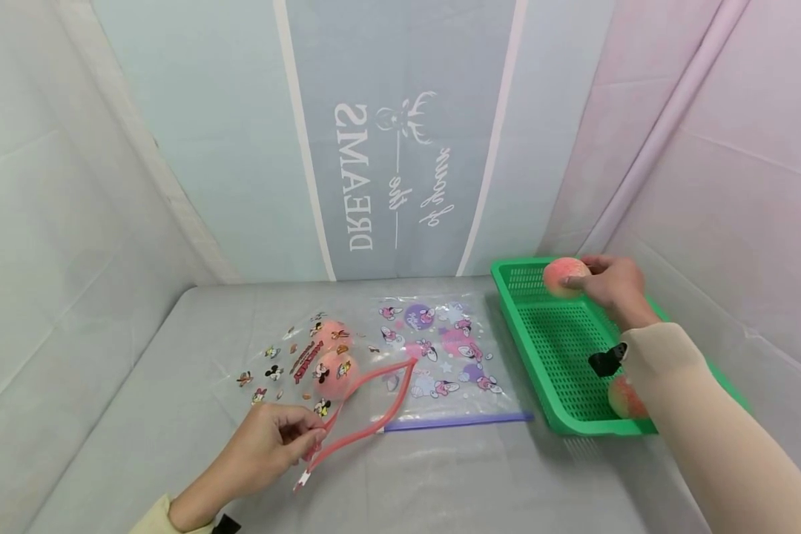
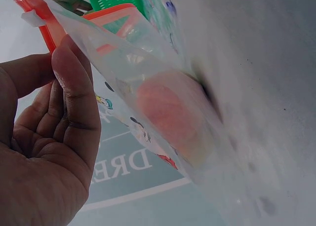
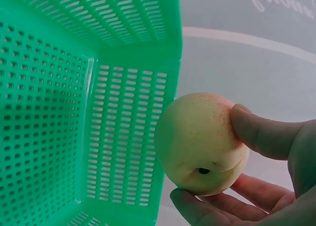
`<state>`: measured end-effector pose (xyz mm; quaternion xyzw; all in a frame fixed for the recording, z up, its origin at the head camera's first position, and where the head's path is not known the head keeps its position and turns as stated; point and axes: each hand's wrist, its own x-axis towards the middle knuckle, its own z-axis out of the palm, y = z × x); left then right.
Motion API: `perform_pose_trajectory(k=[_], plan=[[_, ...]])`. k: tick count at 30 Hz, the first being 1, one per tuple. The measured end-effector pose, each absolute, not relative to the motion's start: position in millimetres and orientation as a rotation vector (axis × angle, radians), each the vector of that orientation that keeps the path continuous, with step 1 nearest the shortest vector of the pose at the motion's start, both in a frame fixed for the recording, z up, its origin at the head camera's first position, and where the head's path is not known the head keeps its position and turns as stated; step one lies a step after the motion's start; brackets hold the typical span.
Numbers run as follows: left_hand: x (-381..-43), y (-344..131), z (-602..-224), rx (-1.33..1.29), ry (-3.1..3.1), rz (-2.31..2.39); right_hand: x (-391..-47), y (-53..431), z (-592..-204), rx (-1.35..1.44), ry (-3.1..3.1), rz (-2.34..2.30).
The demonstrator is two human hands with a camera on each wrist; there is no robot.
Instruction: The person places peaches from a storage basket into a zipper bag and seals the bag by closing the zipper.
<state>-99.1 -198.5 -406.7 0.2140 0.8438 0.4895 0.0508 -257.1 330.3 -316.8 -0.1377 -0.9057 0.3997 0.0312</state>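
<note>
Between thumb and fingers, my left hand (image 1: 270, 445) pinches the red zip edge of a clear printed zipper bag (image 1: 283, 371), whose mouth gapes in a loop. Two pink peaches (image 1: 337, 374) lie inside that bag. My right hand (image 1: 617, 285) grips another peach (image 1: 564, 277) above the far end of a green plastic basket (image 1: 541, 356). In the right wrist view, the held peach (image 3: 202, 142) shows a pale yellow side with a small dark hole, by the basket wall (image 3: 128, 137). One more peach (image 1: 627, 398) sits at the basket's near end, partly behind my right forearm.
A second clear bag (image 1: 440, 356) with a purple zip (image 1: 460, 423) lies flat between the red-zipped bag and the basket. The grey-covered table (image 1: 400, 489) meets a fabric wall (image 1: 400, 148) at the back. Pale cloth walls stand on both sides.
</note>
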Motion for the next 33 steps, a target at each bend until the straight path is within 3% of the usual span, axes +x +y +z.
perform_pose_trajectory(k=[33], plan=[[-97.1, -197.4, -403.4, 0.674, 2.57, 1.502, -197.1, 254.2, -301.2, -0.045, -2.791, 1.47]])
